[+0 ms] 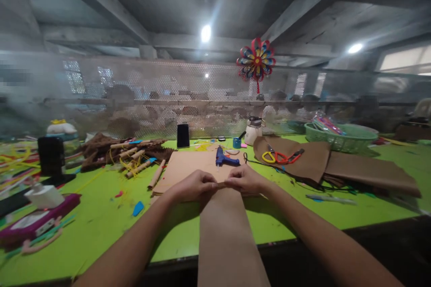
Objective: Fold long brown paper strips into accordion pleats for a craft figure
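A long strip of brown paper point(225, 233) runs from the near table edge up to my hands. Its far end is gripped between the thumb and fingers of my left hand point(199, 184) and my right hand point(245, 178), which are close together. That end looks folded or rolled into a narrow edge. Beneath and beyond my hands lies a stack of light brown sheets point(183, 163). On the stack rests a blue glue gun point(226, 158), its nozzle pointing toward me.
Scissors with red and yellow handles point(282, 157) lie on brown paper point(310, 161) at right, before a green basket point(350, 136). Rolled paper tubes point(134, 161) are heaped at left. A purple box point(40, 222), a phone point(183, 135) and a white jug point(253, 132) stand around.
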{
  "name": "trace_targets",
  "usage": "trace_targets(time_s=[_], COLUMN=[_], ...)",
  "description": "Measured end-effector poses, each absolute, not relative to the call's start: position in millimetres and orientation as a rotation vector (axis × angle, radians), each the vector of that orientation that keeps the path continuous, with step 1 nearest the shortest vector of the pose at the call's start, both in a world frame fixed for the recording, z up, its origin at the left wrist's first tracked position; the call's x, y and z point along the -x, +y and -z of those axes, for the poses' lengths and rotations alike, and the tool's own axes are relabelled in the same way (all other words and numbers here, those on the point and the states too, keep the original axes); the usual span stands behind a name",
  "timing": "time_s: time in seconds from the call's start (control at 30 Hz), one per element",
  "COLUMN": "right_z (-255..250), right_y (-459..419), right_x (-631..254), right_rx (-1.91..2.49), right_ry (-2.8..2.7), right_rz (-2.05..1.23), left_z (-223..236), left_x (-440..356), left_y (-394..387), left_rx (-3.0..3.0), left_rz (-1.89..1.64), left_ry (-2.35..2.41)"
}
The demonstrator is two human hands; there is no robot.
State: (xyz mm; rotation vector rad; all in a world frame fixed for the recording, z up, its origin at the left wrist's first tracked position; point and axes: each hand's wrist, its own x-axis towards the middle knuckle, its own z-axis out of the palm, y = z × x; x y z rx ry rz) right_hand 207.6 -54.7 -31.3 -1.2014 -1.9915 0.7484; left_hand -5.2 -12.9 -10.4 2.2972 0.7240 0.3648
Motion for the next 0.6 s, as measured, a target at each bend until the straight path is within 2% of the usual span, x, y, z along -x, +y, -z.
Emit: trace_targets(time_s=[0.4,0.6], right_z=[26.3,27.9], right_y=[-56.0,-55.1], right_x=[-208.9,-206.3], right_rx=[1.093,1.133], right_ry=[-2.151,-2.063], right_rz=[-0.704,-0.675], left_z=[5.9,7.0], left_x=[3.5,0.2], left_y=[-15.7,-16.9], left_rx=[-2.324,-2.282], left_rz=[-0.358,-0.382], left_ry=[0.67,0.682])
